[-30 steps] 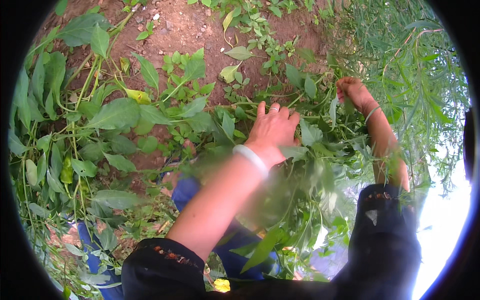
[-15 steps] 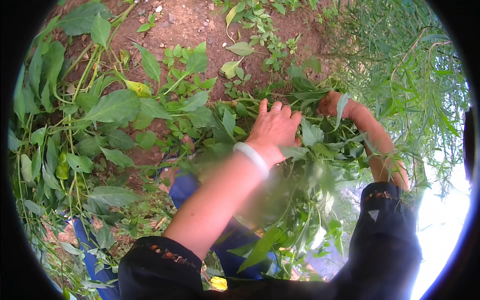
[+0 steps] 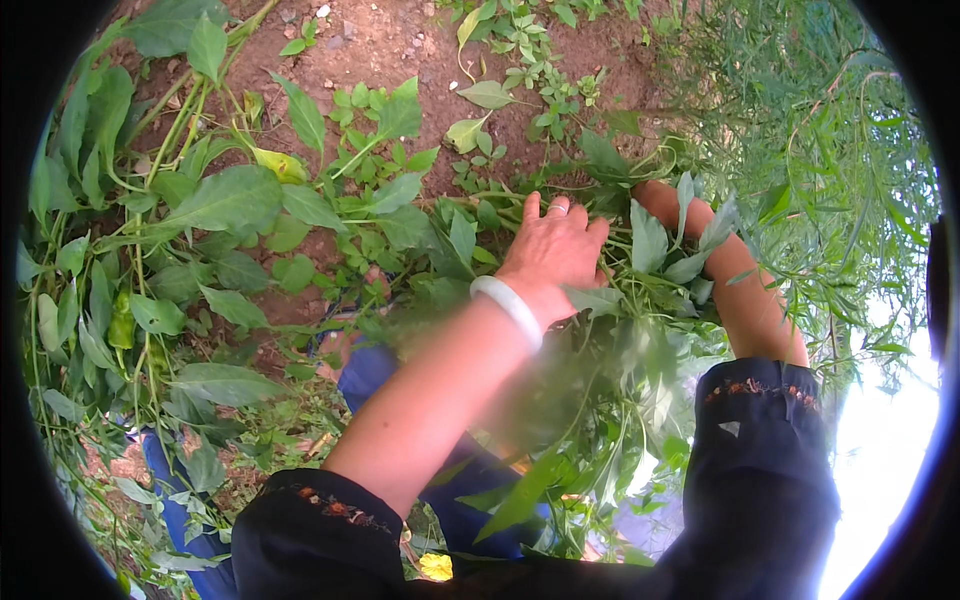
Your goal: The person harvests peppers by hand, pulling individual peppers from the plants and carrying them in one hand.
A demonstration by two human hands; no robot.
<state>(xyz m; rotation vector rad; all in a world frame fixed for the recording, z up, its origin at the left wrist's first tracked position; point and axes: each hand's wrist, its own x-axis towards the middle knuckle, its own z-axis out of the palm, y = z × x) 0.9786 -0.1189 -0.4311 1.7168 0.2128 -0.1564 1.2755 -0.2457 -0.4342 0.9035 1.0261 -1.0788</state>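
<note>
My left hand (image 3: 555, 250), with a white bangle (image 3: 508, 308) and a ring, lies over the green stems of a leafy plant (image 3: 650, 240). Its fingers curl down round the stems, and the fingertips are partly hidden. To the right, my right hand (image 3: 662, 203) reaches into the same foliage; leaves cover most of it, so its fingers do not show. Broad leaves hang below both hands, blurred close to the camera. On the left, a green pepper (image 3: 122, 322) hangs from another leafy plant (image 3: 225, 210).
Brown soil (image 3: 390, 50) with small weeds (image 3: 545, 80) lies beyond my hands. Feathery thin-leaved plants (image 3: 830, 150) crowd the right side. Below are my legs in blue trousers (image 3: 370, 375) and a yellow flower (image 3: 436, 567).
My right hand has shifted slightly and sunk deeper behind the leaves, which have moved across its wrist. My left hand stays almost in place on the stems.
</note>
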